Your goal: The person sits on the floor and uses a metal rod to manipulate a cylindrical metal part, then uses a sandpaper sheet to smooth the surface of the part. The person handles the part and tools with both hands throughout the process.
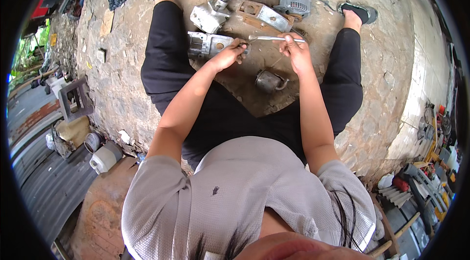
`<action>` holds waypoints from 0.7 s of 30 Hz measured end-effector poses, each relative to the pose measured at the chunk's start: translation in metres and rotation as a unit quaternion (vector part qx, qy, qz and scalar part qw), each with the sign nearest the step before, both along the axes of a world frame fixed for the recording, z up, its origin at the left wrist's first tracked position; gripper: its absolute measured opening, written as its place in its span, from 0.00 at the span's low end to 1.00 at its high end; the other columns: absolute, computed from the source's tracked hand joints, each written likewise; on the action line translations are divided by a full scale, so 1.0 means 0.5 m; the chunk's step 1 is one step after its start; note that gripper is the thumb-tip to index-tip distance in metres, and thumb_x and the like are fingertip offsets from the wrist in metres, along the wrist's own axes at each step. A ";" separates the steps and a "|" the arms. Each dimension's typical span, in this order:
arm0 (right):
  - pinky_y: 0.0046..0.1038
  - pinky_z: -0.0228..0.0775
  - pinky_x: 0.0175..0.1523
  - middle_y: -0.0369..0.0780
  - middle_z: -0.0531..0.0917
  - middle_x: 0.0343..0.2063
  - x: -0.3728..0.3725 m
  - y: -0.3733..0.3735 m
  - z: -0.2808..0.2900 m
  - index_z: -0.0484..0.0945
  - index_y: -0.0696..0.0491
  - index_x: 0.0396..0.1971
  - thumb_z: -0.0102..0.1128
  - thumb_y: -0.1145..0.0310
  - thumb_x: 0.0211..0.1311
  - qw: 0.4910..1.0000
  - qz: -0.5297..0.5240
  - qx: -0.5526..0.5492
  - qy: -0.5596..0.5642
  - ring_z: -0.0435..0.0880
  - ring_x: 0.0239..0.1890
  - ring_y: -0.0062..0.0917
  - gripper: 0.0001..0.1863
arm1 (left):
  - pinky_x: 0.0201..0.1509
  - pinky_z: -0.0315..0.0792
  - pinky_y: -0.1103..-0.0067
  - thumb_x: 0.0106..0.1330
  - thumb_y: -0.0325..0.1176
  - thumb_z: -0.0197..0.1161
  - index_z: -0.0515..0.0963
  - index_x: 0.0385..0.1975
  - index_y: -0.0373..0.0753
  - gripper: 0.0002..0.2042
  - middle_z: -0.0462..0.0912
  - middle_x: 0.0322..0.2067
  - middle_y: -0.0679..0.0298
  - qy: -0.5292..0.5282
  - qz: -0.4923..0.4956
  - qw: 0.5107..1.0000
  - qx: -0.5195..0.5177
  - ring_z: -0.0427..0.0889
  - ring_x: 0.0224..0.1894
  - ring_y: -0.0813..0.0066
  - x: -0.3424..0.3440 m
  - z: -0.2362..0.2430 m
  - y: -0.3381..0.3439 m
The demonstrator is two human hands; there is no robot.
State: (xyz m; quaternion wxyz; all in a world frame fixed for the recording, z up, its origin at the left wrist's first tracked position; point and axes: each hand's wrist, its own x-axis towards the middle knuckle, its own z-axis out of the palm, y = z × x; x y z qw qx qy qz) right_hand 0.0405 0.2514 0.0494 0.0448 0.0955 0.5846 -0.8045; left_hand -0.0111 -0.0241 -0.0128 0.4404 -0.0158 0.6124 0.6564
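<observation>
My right hand (295,53) pinches a slim brush (274,38) with a pale handle, its bristle end pointing left toward my other hand. The fingers of my left hand (232,55) are closed at the right end of a silvery metal housing (203,44); a small dark part shows at the fingertips, too small to name. Below and between both hands stands a dirty metal mug (268,82) with a curved handle. Just beyond the housing lies a lighter metal casting (209,18).
Farther off are a grey ribbed motor-like unit (295,1) and a rusty box-shaped metal block (267,16). My outstretched legs flank these parts on rough ground. A white jug (106,157) and corrugated sheets (44,181) lie at left; piled tools and scrap (431,172) at right.
</observation>
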 end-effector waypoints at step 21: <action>0.21 0.63 0.30 0.35 0.90 0.35 0.078 0.020 0.001 0.81 0.49 0.44 0.57 0.54 0.76 0.993 -0.083 0.004 -0.079 0.77 0.26 0.13 0.13 | 0.39 0.72 0.74 0.79 0.47 0.53 0.70 0.54 0.33 0.20 0.79 0.35 0.60 0.375 -0.023 0.899 -0.226 0.78 0.32 0.72 0.031 0.325 -0.044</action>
